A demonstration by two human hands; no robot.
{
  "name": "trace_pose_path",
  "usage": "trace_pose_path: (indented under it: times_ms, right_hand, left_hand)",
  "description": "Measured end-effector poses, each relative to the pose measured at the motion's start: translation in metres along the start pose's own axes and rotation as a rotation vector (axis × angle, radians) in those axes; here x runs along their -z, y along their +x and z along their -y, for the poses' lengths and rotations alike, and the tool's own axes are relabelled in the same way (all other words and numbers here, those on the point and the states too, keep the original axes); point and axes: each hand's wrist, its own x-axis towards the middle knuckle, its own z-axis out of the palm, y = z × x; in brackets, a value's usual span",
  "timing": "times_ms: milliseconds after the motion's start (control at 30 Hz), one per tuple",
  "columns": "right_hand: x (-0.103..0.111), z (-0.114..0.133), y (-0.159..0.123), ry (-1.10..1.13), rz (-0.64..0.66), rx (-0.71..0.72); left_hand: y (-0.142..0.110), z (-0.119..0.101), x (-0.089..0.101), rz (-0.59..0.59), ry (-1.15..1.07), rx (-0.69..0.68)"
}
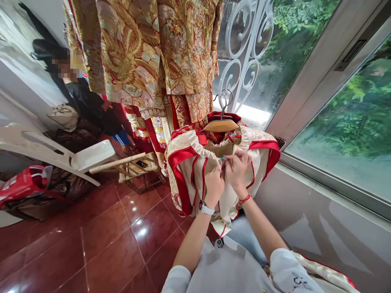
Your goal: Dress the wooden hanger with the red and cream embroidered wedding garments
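A cream garment with red trim (pixel 186 162) hangs from a wooden hanger (pixel 220 125) in front of me. My left hand (pixel 213 183), with a white watch at the wrist, grips the cream lining near the middle of the garment. My right hand (pixel 236 167), with a red cord at the wrist, pinches the fabric right beside it, just under the collar. Both hands touch each other over the cloth. Above hang red and gold embroidered robes (pixel 146 53).
A window with a white scrolled grille (pixel 247 44) and a grey wall stand to the right. On the left are a white plastic chair (pixel 76 156), a wooden stool (pixel 134 167), a red bag (pixel 24 183), and a person in dark clothes (pixel 88 106). The floor is red tile (pixel 106 240).
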Motion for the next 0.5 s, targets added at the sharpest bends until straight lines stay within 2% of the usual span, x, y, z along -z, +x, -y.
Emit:
trace_pose_path:
  times_ms: [100, 167, 300, 500]
  right_hand:
    - [0.005, 0.005, 0.035, -0.085, 0.104, 0.138]
    - [0.005, 0.003, 0.044, -0.116, 0.141, 0.134]
    - [-0.001, -0.002, 0.033, -0.127, 0.179, 0.086]
    - [-0.001, 0.003, 0.035, -0.184, 0.189, 0.113]
  left_hand:
    - [0.008, -0.003, 0.006, -0.073, -0.031, -0.024]
    - [0.008, -0.002, 0.004, -0.071, -0.053, 0.009]
    - [0.002, 0.005, -0.009, 0.008, -0.086, 0.079]
    - [0.002, 0.005, -0.015, -0.043, -0.246, 0.1]
